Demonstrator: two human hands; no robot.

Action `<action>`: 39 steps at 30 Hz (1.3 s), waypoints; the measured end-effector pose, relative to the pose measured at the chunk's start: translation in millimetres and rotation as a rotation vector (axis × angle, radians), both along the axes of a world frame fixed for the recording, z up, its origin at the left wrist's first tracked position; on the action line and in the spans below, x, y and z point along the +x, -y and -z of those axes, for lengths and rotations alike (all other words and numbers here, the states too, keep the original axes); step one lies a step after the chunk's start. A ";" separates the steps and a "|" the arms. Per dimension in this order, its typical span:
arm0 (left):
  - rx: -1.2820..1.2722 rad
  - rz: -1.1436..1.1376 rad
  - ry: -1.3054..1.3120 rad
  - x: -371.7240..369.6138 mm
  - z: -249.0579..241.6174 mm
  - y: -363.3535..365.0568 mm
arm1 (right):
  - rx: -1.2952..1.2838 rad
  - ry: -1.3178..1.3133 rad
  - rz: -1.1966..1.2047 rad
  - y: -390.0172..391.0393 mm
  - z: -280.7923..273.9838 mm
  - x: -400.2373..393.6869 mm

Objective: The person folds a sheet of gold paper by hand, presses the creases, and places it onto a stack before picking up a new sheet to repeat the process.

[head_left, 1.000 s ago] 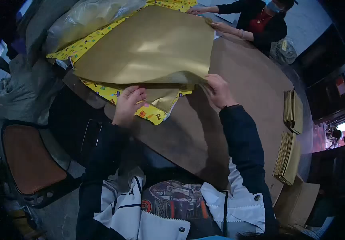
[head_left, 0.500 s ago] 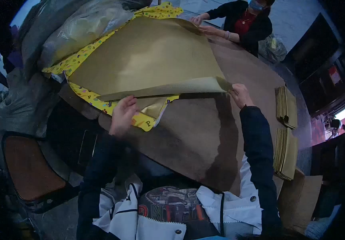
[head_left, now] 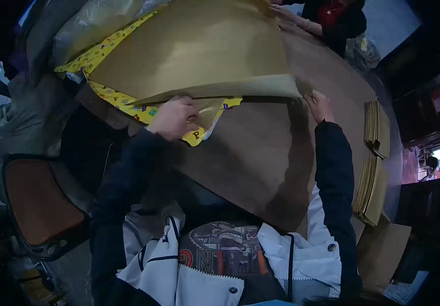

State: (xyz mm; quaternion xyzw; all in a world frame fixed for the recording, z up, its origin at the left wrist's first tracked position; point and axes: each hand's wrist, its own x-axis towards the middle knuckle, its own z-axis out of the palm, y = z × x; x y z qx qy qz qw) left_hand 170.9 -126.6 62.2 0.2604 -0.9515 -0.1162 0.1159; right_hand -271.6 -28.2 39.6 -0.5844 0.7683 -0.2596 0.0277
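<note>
Gold sheet (head_left: 194, 46) is lying at 12 o'clock on the table (head_left: 261, 153); left hand (head_left: 173, 118) and right hand (head_left: 320, 105) fingers are pinching its near edge. Lifting evenly should be preventing creases.

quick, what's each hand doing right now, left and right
Left hand: closed on the near edge of the gold paper sheet.
Right hand: pinching the same sheet's near right corner.
</note>
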 end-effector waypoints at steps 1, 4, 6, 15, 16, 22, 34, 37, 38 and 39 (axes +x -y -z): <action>0.005 0.008 -0.016 -2.2 6.0 4.5 | 0.003 -0.002 -0.003 0.6 1.8 -2.0; 0.048 0.038 -0.067 -3.2 3.8 9.7 | 0.080 -0.100 0.087 -3.5 -7.7 7.5; 0.025 0.078 -0.126 -2.6 -0.2 11.1 | -0.017 -0.020 0.072 -7.0 -13.0 16.9; -0.004 0.019 -0.002 -11.7 9.5 25.4 | 0.014 0.083 0.047 -4.4 1.1 11.9; -0.020 0.021 -0.008 -12.4 13.6 28.6 | 0.085 0.081 0.075 -5.4 -0.6 13.2; -0.053 -0.013 0.037 -16.0 10.4 25.2 | 0.133 -0.185 -0.153 -22.4 3.0 12.6; 0.110 -0.004 -0.051 -13.7 14.0 38.4 | -0.226 -0.099 -0.879 -32.2 -30.7 229.1; 0.084 0.040 -0.050 -13.1 20.1 44.3 | -0.287 -0.210 -0.787 2.7 4.6 226.6; 0.206 -0.058 -0.012 -14.1 5.5 35.2 | -0.310 -0.259 -0.730 10.4 10.1 224.6; 0.204 -0.061 -0.015 -12.4 6.6 35.1 | -0.351 -0.233 -0.694 16.7 15.8 224.5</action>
